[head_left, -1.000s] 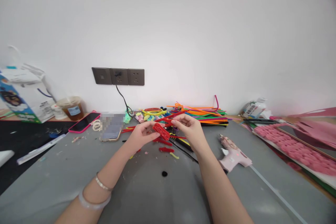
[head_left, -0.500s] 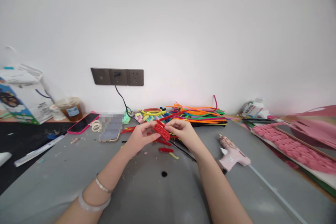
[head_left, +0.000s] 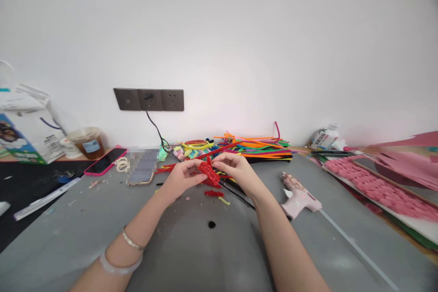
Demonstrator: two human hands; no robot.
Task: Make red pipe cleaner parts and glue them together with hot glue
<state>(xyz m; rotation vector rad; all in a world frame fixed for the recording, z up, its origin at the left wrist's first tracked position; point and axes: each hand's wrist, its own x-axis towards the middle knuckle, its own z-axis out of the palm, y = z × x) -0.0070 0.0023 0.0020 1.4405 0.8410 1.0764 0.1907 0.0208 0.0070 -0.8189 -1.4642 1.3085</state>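
Note:
Between my hands is a small red piece made of fuzzy pipe cleaners (head_left: 209, 172), held above the grey mat. My left hand (head_left: 186, 177) pinches its left side between thumb and fingers. At its upper right, my right hand (head_left: 232, 167) has thumb and forefinger closed at a red strip standing up from the piece; the exact grip is too small to make out. Below them on the mat lie a short red pipe-cleaner piece (head_left: 214, 193), a yellow scrap (head_left: 224, 201) and a round black pom-pom (head_left: 212, 224).
Colourful pipe cleaners (head_left: 260, 148) lie in a pile along the wall. A pink glue gun (head_left: 301, 198) rests at right, beside pink braided material (head_left: 376, 187). At left are two phones, one pink-edged (head_left: 106, 162), a drink cup (head_left: 87, 142) and a carton (head_left: 30, 132).
The red strip at the piece's top now stands more upright, and the piece has turned slightly in my fingers. The whole view has shifted a little.

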